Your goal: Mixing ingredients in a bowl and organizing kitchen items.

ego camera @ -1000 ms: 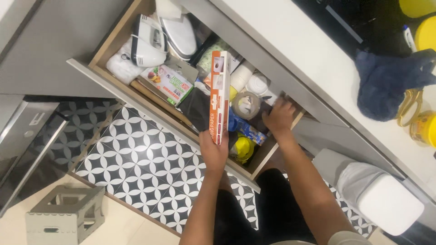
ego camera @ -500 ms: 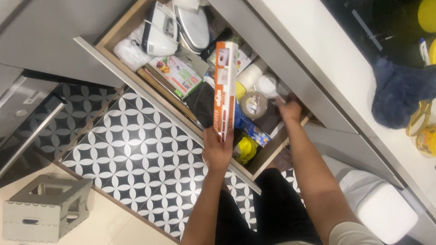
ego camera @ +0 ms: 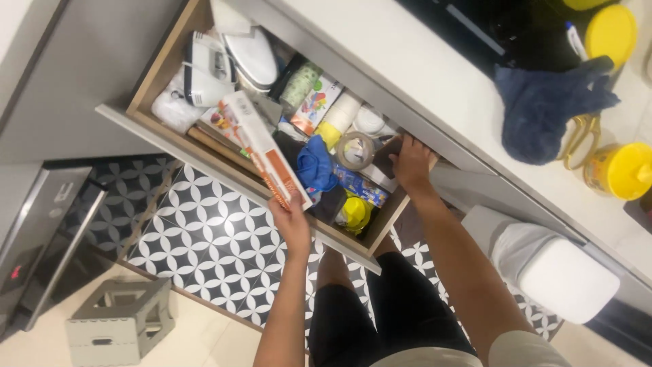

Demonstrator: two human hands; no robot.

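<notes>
Fingers of the left hand (ego camera: 293,221) are wrapped around the near end of a long, narrow white-and-orange box (ego camera: 266,151), which is gripped firmly and held slanted over the open wooden drawer (ego camera: 163,68), its far end pointing toward the drawer's back. The right hand (ego camera: 411,161) is laid inside the drawer at its right end, fingers bent down among the contents beside a dark flat object; whether anything is actually gripped there cannot be told. Just left of that hand a roll of tape (ego camera: 356,150) is seen, and beside it a crumpled blue cloth (ego camera: 314,168) and a yellow item (ego camera: 354,213) near the drawer's front edge. Farther left, a colourful packet (ego camera: 315,104), a green-patterned roll (ego camera: 299,84) and a white appliance with a cord (ego camera: 212,68) are packed in, with a white plastic bag (ego camera: 173,110) at the corner. Above the drawer a pale countertop (ego camera: 421,61) is spread, on which a dark blue cloth (ego camera: 547,109) and a yellow-lidded container (ego camera: 621,170) are set. Below, a black-and-white patterned floor mat (ego camera: 217,251) is laid, with a grey folding step stool (ego camera: 119,326) on the bare floor and a white bin (ego camera: 564,275) to the right.
</notes>
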